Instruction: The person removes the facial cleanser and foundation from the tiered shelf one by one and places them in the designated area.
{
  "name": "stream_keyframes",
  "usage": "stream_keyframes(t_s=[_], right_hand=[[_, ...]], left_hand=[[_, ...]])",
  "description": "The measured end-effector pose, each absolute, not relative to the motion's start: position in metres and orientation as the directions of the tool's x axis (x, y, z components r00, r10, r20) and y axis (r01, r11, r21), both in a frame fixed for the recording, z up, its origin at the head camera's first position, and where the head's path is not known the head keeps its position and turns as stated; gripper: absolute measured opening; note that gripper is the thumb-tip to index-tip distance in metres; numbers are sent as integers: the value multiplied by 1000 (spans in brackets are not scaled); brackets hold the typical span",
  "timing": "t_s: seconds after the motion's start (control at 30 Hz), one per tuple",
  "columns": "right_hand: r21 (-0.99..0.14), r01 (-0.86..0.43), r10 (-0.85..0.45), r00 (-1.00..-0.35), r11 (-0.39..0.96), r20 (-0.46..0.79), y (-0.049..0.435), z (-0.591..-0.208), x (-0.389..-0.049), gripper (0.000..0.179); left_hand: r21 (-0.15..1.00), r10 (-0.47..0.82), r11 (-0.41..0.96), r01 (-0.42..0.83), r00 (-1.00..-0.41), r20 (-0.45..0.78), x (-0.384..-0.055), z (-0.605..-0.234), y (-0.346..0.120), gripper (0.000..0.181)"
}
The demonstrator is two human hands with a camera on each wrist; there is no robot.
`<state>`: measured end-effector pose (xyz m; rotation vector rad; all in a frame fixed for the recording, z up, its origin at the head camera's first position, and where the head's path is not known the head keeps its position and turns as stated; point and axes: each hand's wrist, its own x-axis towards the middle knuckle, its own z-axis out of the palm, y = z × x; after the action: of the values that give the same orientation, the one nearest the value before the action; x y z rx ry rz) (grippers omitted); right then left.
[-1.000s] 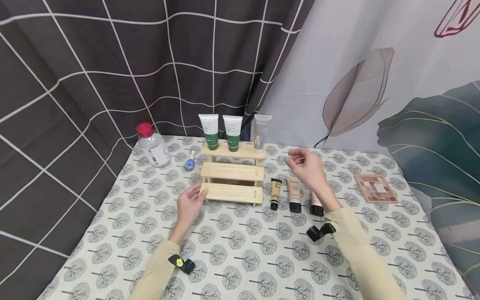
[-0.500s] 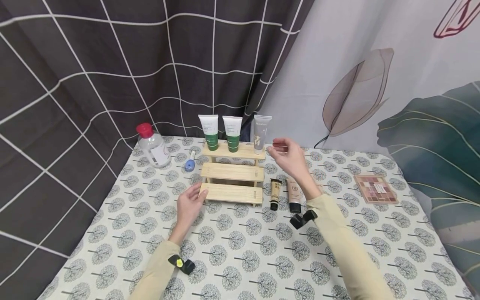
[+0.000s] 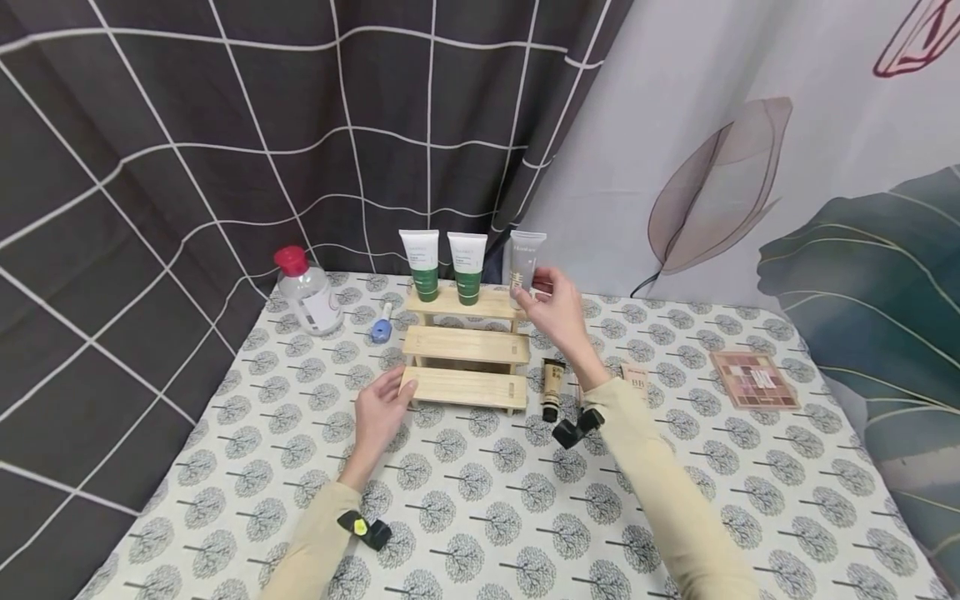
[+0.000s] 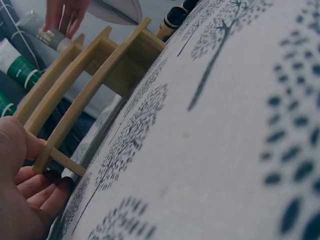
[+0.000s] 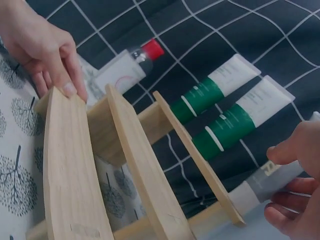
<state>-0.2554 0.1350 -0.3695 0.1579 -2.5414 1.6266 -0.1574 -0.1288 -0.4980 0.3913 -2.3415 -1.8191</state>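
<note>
A three-step wooden display rack stands on the table. My left hand grips the left end of its lowest step, thumb on the board and fingers below it in the left wrist view. On the top step, two white-and-green squeeze tubes stand upright on their caps. To their right is a grey squeeze tube, also upright. My right hand holds this grey tube, its thumb at the front and fingers behind, as the right wrist view shows. The two lower steps bear nothing.
Right of the rack lie a small gold tube with a black cap and a beige BB cream tube, with my right forearm covering part of this row. An eyeshadow palette lies farther right. At left are a red-capped clear bottle and a small blue item.
My right hand has moved left from beyond the beige tubes to the grey tube and taken hold of it. The left hand has stayed on the rack.
</note>
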Motion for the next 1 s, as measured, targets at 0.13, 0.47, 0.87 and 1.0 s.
stream_keyframes(t_s=[0.13,0.47,0.87,1.0], right_hand=[[-901,-134,3,-989,413,148,130,-372,-257,52],[-908,-163,24,-982,386,187,126,-381,-260,44],[-925,-170,56,-978,340,201,135,-387,-258,41],[-925,-164,62,-978,343,197,139,-387,-260,41]], left_hand=[[969,-290,221,-112,-956,-45,-157,-497,-128,47],[969,-290,214,-125,-955,-59,-157,-496,-128,47],[970,-292,217,-111,-955,-44,-158,-500,-129,47],[969,-295,221,-112,-955,-44,-158,-500,-129,46]])
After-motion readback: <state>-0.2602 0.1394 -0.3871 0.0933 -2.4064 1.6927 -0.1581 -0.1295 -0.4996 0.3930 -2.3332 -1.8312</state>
